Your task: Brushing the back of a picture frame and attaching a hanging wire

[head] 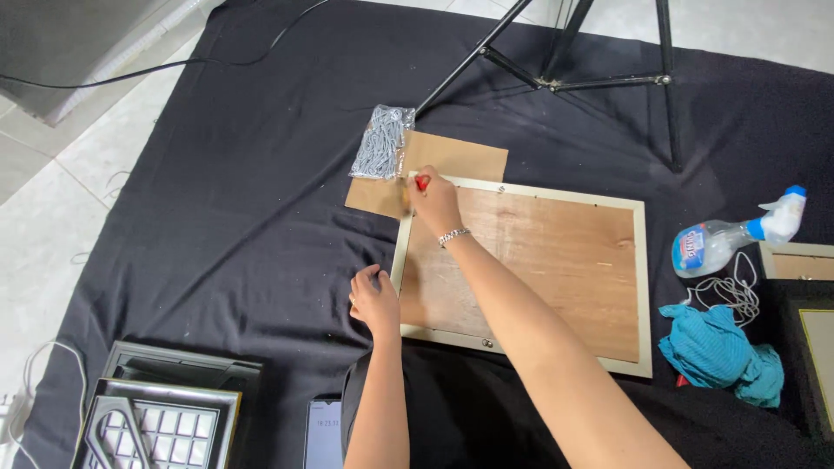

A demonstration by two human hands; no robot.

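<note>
Picture frame [556,260], face down with wooden backing up, lying on the black cloth [243,200] spread over the floor. Right hand [434,201] at its upper left corner, fingers pinched on a small red-tipped tool [421,181], perhaps a screwdriver. Left hand [375,300] against the frame's left edge, fingers curled, holding nothing visible. Bag of silver hardware [382,142] on brown cardboard [456,156] just beyond. Spray bottle [734,239] and teal rag [721,352] at right.

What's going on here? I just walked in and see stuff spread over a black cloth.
A person kneels over a picture frame lying face down on the black cloth. The right hand holds a red-tipped tool at the frame's far left corner; the left hand steadies its left edge. A bag of hardware rests on cardboard nearby.
</note>
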